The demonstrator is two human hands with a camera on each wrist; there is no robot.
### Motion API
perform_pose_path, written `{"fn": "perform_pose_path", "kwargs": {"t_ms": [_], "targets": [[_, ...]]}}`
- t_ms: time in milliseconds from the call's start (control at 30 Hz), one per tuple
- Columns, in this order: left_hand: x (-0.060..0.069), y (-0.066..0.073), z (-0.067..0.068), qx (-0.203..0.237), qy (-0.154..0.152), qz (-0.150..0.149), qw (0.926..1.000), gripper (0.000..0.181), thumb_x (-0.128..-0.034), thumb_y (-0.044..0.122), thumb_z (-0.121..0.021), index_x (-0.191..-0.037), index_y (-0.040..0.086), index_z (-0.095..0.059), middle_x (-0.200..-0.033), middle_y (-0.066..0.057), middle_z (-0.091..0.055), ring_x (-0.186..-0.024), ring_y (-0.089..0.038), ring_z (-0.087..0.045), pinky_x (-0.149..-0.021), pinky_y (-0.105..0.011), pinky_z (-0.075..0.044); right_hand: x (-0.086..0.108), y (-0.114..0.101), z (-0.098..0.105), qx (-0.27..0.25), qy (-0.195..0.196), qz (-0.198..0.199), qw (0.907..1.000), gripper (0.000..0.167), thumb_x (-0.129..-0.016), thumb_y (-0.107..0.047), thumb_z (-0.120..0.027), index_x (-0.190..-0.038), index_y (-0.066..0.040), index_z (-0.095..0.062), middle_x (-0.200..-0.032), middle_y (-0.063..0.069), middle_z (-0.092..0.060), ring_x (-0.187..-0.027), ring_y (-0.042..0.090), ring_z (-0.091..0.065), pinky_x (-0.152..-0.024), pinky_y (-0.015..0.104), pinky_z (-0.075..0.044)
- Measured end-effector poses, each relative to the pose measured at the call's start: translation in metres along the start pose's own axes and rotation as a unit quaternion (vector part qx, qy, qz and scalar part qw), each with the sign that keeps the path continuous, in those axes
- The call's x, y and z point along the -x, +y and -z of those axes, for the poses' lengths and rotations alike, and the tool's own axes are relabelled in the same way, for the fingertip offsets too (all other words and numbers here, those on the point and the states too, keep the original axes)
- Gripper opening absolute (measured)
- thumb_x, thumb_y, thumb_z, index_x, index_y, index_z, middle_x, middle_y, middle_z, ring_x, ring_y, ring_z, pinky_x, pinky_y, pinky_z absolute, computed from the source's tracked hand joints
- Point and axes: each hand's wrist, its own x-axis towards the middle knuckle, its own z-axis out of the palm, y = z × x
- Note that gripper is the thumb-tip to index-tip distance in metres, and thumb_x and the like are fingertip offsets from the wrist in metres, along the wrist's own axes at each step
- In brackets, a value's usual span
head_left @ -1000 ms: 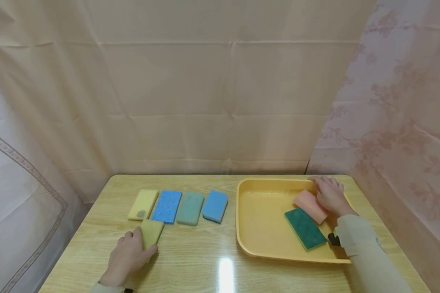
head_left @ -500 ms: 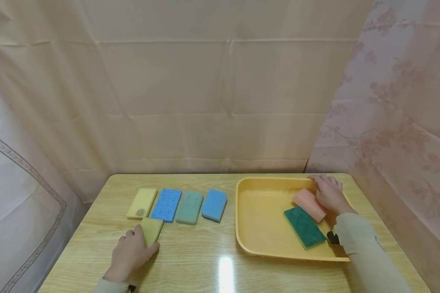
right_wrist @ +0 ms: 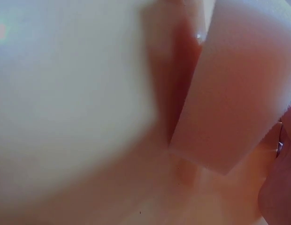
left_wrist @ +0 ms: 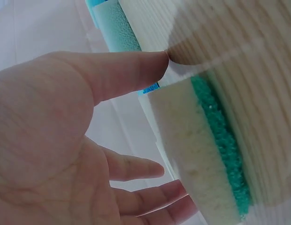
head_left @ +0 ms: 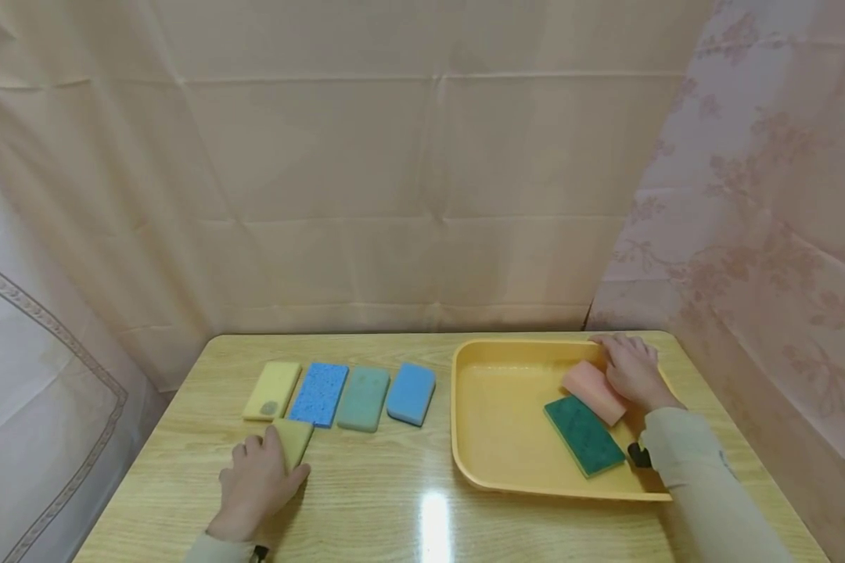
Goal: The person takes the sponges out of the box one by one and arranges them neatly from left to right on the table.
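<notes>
In the head view, my left hand (head_left: 253, 485) is over a pale yellow sponge (head_left: 294, 439) lying on the table. The left wrist view shows the green scouring layer (left_wrist: 223, 145) under the sponge. My left thumb stands apart from it, the other fingers loosely extended at its far side. My right hand (head_left: 634, 375) holds the far right corner of a yellow plastic tray (head_left: 493, 489), fingers over the rim. Beside that hand, inside the tray, lie a pink sponge (head_left: 595, 392) and a dark green scouring sponge (head_left: 584, 438). The right wrist view shows the pink sponge (right_wrist: 234, 89) close up.
Behind my left hand, a row on the wooden table (head_left: 366, 500) holds a yellow sponge (head_left: 273, 387), a speckled blue one (head_left: 320, 395), a pale green one (head_left: 364, 399) and a blue one (head_left: 411, 393). A beige curtain (head_left: 394, 195) hangs behind.
My left hand has shifted slightly right and further over the pale yellow sponge, which stays in about the same place. My right hand and the tray look still.
</notes>
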Motion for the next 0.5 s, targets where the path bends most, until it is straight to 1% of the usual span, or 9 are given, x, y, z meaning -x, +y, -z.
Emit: {"fn": "perform_pose_path", "kwargs": {"t_ms": [200, 267, 333, 400, 500], "targets": [[0.001, 0.002, 0.002, -0.016, 0.018, -0.017, 0.9996, 0.073, -0.0882, 0.044, -0.073, -0.122, -0.015, -0.047, -0.112, -0.037, -0.053, -0.103, -0.054, -0.052, -0.066, -0.067, -0.048, 0.0, -0.002, 0.002, 0.001, -0.001, -0.002, 1.0, 0.034, -0.102, 0.0, -0.043, -0.135, 0.001, -0.054, -0.126, 0.029, -0.053, -0.117, 0.051, -0.039, -0.1, 0.067, -0.022], [0.0, 0.003, 0.002, -0.019, 0.023, -0.02, 0.9994, 0.074, -0.0882, 0.044, -0.073, -0.126, -0.014, -0.047, -0.114, -0.038, -0.053, -0.106, -0.055, -0.051, -0.067, -0.068, -0.048, 0.0, -0.002, 0.001, 0.002, -0.001, -0.001, 1.0, 0.034, -0.102, 0.001, -0.043, -0.134, 0.001, -0.054, -0.126, 0.029, -0.053, -0.116, 0.051, -0.04, -0.099, 0.068, -0.022], [-0.001, 0.005, 0.001, -0.022, 0.034, -0.03, 0.9987, 0.076, -0.088, 0.043, -0.073, -0.131, -0.014, -0.046, -0.118, -0.039, -0.053, -0.109, -0.057, -0.05, -0.07, -0.069, -0.047, 0.0, -0.002, 0.001, 0.003, 0.001, 0.001, 1.0, 0.034, -0.102, 0.001, -0.044, -0.134, 0.001, -0.055, -0.125, 0.029, -0.053, -0.116, 0.051, -0.041, -0.099, 0.068, -0.022], [-0.002, 0.008, 0.001, -0.023, 0.049, -0.05, 0.9973, 0.077, -0.0885, 0.041, -0.073, -0.136, -0.013, -0.046, -0.122, -0.039, -0.052, -0.113, -0.057, -0.049, -0.074, -0.07, -0.047, 0.001, -0.002, 0.001, 0.004, 0.003, 0.004, 1.0, 0.034, -0.101, 0.001, -0.044, -0.134, 0.001, -0.055, -0.125, 0.029, -0.054, -0.115, 0.052, -0.041, -0.098, 0.068, -0.023], [-0.003, 0.016, 0.002, -0.022, 0.085, -0.101, 0.9911, 0.076, -0.0882, 0.037, -0.076, -0.139, -0.012, -0.048, -0.127, -0.037, -0.052, -0.116, -0.056, -0.05, -0.078, -0.07, -0.047, 0.002, -0.002, 0.002, 0.003, 0.006, 0.009, 0.9999, 0.036, -0.1, 0.002, -0.043, -0.134, 0.001, -0.055, -0.125, 0.028, -0.054, -0.116, 0.052, -0.041, -0.097, 0.067, -0.023]]}}
